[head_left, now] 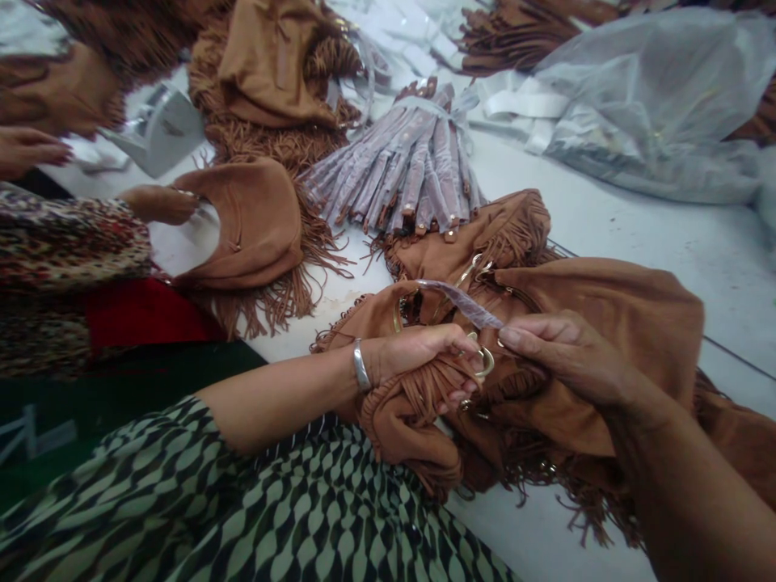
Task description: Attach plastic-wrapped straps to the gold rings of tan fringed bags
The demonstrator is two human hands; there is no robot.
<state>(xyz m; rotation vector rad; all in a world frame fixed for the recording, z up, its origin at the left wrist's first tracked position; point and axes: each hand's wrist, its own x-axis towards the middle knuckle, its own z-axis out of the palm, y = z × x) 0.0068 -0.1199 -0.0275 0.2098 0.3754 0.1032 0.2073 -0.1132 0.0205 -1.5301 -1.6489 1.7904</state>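
Observation:
My left hand (418, 349), with a silver bracelet on its wrist, is closed on a brown fringed bag (412, 436) close to my lap. A gold-coloured ring (487, 364) shows at its fingertips. Just to the right, my right hand (567, 352) pinches the end of a clear plastic strip (464, 303), which stretches up and left over the bag. What the fingertips of my left hand press against is partly hidden. Beneath and beyond both hands lie more brown bags (630, 323) with fringes, zips and gold-coloured fittings.
Behind the bags, a tied bundle of plastic-wrapped straps (406, 162) fans out on the white table (606, 230). A large clear plastic bag (655, 105) stands at the back right. On the left, a co-worker's hand (162, 204) reaches into another fringed bag (260, 218).

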